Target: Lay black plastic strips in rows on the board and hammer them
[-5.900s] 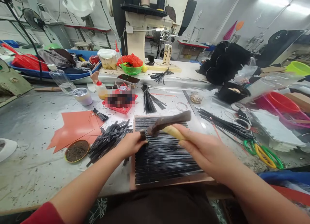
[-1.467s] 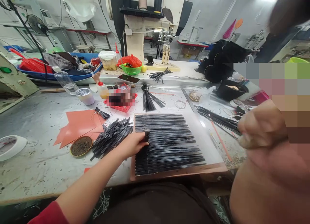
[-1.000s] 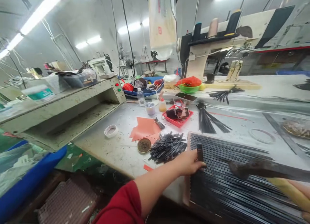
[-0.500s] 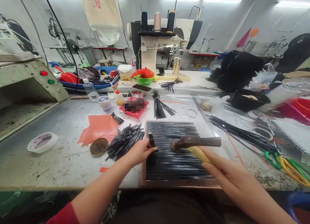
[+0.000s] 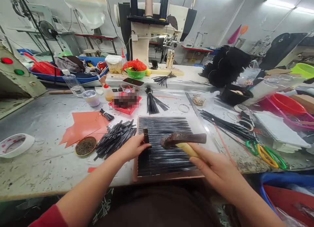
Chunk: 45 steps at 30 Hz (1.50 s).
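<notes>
My right hand (image 5: 211, 163) is wrapped round the pale wooden handle of a hammer (image 5: 183, 138). Its rusty dark head is over the middle of a board (image 5: 135, 169) covered with long, parallel black strips (image 5: 171, 160). At the board's left side, my left hand (image 5: 132, 147) is closed in a pinch, with a short black strip (image 5: 146, 135) standing up at its fingers. Whether a small nail is also between the fingertips is too fine to make out. A heap of short black strips (image 5: 115, 138) lies just left of the board.
A round dish of tiny dark bits (image 5: 85, 146) sits beside orange sheets (image 5: 83, 123). Further left is a tape roll (image 5: 17, 144). Scissors (image 5: 266, 153) and a bundle of long black strips (image 5: 225, 123) lie at right. Behind the table stands a sewing machine (image 5: 139, 40).
The camera view has turned a little to the right and down, so everything sits further left in the picture. Both hands keep about the same place over the board, the hammer still raised.
</notes>
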Each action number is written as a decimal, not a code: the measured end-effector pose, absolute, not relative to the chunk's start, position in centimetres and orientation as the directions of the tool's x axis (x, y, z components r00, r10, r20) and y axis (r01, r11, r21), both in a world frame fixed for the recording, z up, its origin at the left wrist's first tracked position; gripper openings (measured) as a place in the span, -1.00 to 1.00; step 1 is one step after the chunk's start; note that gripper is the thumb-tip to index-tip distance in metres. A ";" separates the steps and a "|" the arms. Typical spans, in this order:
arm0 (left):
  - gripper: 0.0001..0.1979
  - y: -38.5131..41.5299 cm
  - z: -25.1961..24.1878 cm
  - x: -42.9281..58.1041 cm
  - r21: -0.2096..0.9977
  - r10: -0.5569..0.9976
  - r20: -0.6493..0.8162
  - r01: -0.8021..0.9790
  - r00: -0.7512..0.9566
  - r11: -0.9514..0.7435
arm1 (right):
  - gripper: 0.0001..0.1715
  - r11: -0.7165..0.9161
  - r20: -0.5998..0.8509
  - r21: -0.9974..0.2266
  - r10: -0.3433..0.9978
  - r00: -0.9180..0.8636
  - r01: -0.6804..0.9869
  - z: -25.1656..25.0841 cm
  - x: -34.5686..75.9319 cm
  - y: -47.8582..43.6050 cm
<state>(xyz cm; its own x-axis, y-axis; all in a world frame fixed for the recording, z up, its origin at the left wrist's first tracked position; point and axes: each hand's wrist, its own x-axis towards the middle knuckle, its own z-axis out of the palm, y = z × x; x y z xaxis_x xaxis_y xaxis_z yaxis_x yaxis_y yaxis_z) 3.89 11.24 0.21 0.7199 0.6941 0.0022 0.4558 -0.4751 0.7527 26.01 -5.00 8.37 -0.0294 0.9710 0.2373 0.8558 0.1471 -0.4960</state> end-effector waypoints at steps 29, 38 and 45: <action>-0.90 10.8 -0.3 4.2 0.642 0.661 0.039 0.489 0.749 -0.591 | -0.57 0.281 0.352 -0.553 0.932 -0.085 0.784 11.5 24.3 -1.6; -0.77 11.2 -0.7 3.6 0.733 0.712 0.025 0.471 0.702 -0.490 | -0.53 0.154 0.251 -0.479 0.968 -0.033 0.864 11.1 25.7 -3.9; -0.79 11.1 0.2 4.0 0.743 0.661 0.003 0.441 0.750 -0.503 | -0.59 0.192 0.287 -0.483 0.957 -0.053 0.854 11.8 25.6 -4.2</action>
